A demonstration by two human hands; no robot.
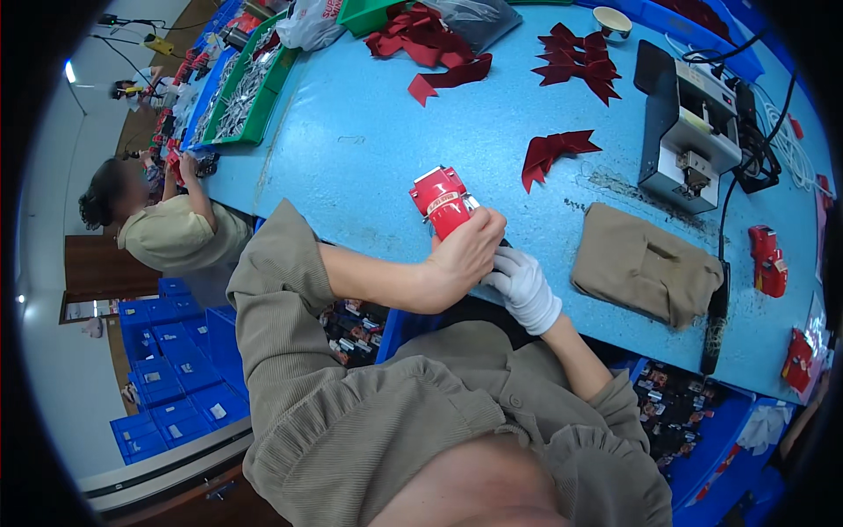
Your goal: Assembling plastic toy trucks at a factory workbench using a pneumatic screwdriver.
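Observation:
My bare left hand [470, 250] is closed round the near end of a red toy car [442, 200] with silver trim and a pale band across it. The car is held over the front part of the blue table. Just below and to the right, my right hand [524, 290] wears a white glove, its fingers curled in against the left hand. A dark bit shows between the two hands; what the gloved fingers grip is hidden. Dark red ribbon bows lie beyond: a single one [555, 156] and a stacked group [578, 63].
A grey metal machine [689, 145] with cables stands right on the blue table [351, 167], near a folded brown cloth [645, 263]. Loose red ribbon [430, 44] lies at the back. Red toy cars [768, 261] sit far right. A co-worker [176, 220] works at left beside a green tray [250, 97].

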